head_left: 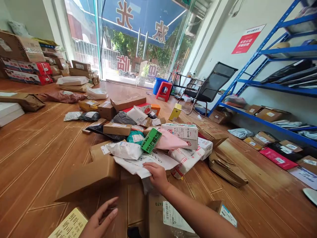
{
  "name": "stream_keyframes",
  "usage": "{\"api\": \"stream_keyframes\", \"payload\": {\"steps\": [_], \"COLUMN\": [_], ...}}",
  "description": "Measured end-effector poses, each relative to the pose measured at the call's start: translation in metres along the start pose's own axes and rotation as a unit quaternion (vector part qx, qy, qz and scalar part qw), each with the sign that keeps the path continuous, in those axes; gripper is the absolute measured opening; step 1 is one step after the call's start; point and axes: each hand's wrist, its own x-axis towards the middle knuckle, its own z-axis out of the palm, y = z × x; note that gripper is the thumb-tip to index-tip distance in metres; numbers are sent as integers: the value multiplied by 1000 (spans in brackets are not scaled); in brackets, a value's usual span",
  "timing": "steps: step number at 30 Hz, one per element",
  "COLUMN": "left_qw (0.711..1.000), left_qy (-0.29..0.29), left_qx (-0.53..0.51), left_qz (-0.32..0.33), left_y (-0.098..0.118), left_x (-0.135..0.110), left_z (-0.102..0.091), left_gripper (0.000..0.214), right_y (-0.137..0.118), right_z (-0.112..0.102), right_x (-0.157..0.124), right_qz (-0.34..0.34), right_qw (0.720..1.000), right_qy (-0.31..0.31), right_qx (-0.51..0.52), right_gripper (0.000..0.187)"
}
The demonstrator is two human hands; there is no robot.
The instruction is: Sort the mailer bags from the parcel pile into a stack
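Observation:
My right hand (158,177) reaches into the front of a parcel pile, its fingers closed on the near edge of a white mailing bag (132,165) with black print. On that bag lie a smaller white plastic parcel (127,150), a green box (151,140) and a pink packet (170,140). My left hand (102,216) is open at the bottom, thumb and fingers apart, holding nothing. Beside it is a pale yellow box (70,224) with dark characters, partly cut off by the frame. A brown carton (91,178) sits between my left hand and the pile.
Under my right forearm is a labelled carton (158,218). Behind the pile stand a yellow box (175,112), a red stool (163,91) and a black chair (210,84). Blue shelving (274,82) fills the right, with parcels lined below. More cartons (27,49) are stacked at left.

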Motion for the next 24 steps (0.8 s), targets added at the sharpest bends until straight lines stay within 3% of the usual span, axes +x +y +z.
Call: {"api": "stream_keyframes", "payload": {"steps": [2,3,5,6,7,9,11,13,16,19,22,24], "left_qw": [997,995,993,993,993,992,988,978,956,944,969,987], "left_qy": [43,60,67,65,55,28,4,-24,-91,-123,-44,26], "left_qx": [-67,-82,-92,-95,-100,-114,-133,-166,-224,-248,-214,-158], "left_qz": [-20,-20,-26,-30,-35,-53,-83,-123,-165,-180,-116,-23], "left_y": [4,5,5,5,5,8,13,21,31,38,40,40], "left_x": [6,8,10,12,13,16,18,17,6,-11,-23,-24], "left_z": [8,11,14,15,15,14,16,22,42,64,65,43], "left_gripper": [93,103,116,119,121,127,129,124,113,109,124,138], "right_y": [-19,-28,-42,-45,-46,-43,-34,-26,-24,-44,-78,-97], "right_z": [-28,-43,-73,-87,-100,-122,-138,-147,-147,-142,-139,-138], "right_x": [-16,-21,-26,-25,-23,-15,-9,-9,-19,-37,-62,-79], "right_qz": [-50,-44,46,120,197,306,344,354,355,333,317,322], "right_qw": [993,987,960,928,877,746,636,580,569,625,673,685], "right_qy": [65,102,200,263,328,431,480,487,462,381,228,112], "right_qx": [86,118,188,236,290,406,497,549,579,595,628,643], "right_gripper": [27,25,19,21,25,32,34,36,34,37,47,51]}}
